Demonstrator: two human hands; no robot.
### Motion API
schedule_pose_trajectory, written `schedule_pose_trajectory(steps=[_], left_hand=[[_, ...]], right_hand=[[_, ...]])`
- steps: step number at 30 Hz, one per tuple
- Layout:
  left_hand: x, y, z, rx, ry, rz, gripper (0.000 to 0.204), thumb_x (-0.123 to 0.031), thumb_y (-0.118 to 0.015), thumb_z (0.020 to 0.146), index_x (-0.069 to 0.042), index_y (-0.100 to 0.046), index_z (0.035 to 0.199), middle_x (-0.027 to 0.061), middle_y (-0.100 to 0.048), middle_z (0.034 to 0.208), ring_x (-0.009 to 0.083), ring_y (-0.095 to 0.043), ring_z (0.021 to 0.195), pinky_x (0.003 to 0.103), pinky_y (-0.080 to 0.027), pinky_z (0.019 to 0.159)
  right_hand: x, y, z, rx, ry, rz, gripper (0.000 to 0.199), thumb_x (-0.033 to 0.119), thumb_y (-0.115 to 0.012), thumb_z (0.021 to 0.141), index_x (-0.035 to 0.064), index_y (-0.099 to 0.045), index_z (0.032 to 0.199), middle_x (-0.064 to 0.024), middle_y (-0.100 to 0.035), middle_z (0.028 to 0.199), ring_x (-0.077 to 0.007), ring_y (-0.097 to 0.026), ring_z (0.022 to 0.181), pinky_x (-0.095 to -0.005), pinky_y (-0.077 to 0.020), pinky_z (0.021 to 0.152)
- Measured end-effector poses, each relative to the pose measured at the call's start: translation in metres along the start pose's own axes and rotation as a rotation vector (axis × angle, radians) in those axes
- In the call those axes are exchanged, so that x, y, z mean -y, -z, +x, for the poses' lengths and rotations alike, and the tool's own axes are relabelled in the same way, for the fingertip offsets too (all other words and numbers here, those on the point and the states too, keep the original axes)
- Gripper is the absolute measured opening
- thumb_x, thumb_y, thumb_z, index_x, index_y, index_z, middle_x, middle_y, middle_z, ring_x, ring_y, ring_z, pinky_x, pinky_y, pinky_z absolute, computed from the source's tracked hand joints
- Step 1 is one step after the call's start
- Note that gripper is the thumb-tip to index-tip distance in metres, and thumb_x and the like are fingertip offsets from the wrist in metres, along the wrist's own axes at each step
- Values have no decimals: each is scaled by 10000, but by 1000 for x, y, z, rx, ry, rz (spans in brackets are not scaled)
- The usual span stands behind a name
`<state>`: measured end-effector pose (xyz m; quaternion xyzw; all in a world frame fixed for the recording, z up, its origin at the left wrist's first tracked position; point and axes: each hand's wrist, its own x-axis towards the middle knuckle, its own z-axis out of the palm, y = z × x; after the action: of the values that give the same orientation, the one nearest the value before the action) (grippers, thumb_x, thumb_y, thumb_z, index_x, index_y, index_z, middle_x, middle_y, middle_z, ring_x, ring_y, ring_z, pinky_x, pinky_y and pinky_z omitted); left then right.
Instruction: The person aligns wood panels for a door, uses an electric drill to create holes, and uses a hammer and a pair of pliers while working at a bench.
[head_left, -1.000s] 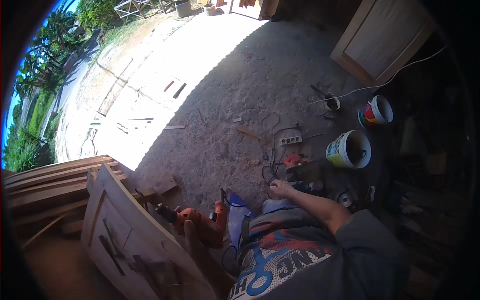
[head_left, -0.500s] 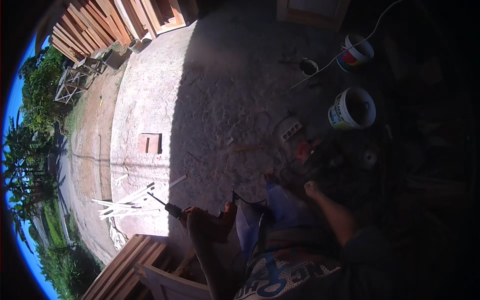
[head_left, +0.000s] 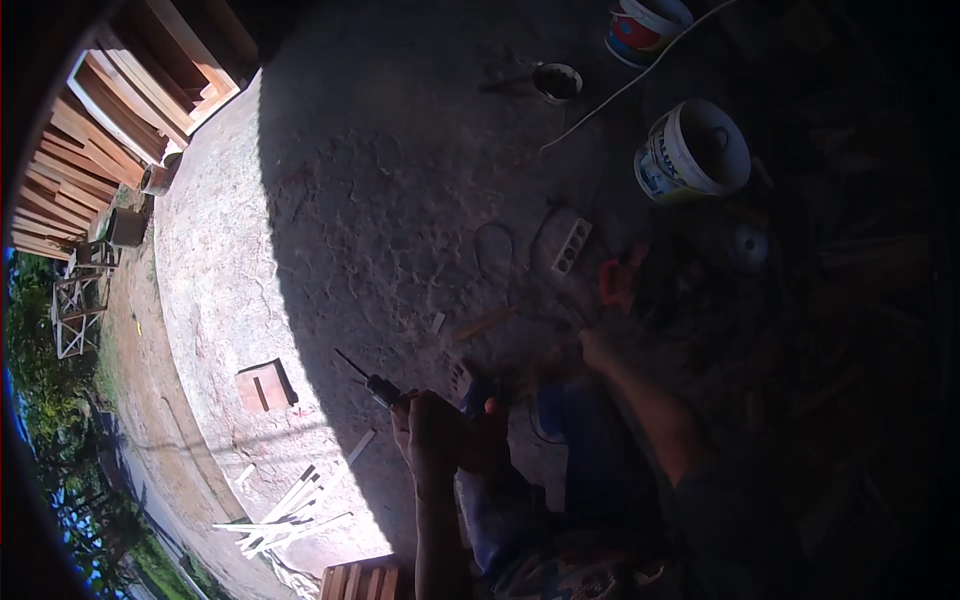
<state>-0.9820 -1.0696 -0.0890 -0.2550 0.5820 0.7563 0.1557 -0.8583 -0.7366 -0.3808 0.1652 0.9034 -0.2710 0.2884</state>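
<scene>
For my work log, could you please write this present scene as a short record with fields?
Left hand: holds a drill with a thin bit
Right hand: near a red object; too dim to tell what it holds
Shaded floor: socket strip, white bucket
Sunlit floor: pale strips, flat square piece

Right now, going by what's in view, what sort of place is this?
Probably a woodworking shop or yard: the left hand holds a drill, timber boards are stacked at the sunlit side, and a power strip lies on the rough floor.
</scene>
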Motion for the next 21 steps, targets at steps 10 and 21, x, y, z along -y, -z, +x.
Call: schedule_pose_trajectory(steps=[10, 21], left_hand=[[130, 39, 164, 126, 43, -106, 73, -166, -535, 1007, -113, -506, 966, 5, -544, 889, 86, -536, 812, 272, -460, 739], [172, 63, 224, 415, -282, 93, 134, -175, -467, 1035, -109, -489, 920, -16, -487, 840, 78, -499, 772, 253, -418, 697]], right_hand=[[-58, -96, 191, -313, 56, -155, 375, 136, -482, 904, 13, -588, 1243, -244, -534, 1354, -394, -554, 1207, -472, -453, 996], [-136, -101, 381, -327, -227, -143, 419, 231, -624, 777, 25, -698, 1133, -209, -675, 1180, -349, -664, 1075, -446, -519, 933]])
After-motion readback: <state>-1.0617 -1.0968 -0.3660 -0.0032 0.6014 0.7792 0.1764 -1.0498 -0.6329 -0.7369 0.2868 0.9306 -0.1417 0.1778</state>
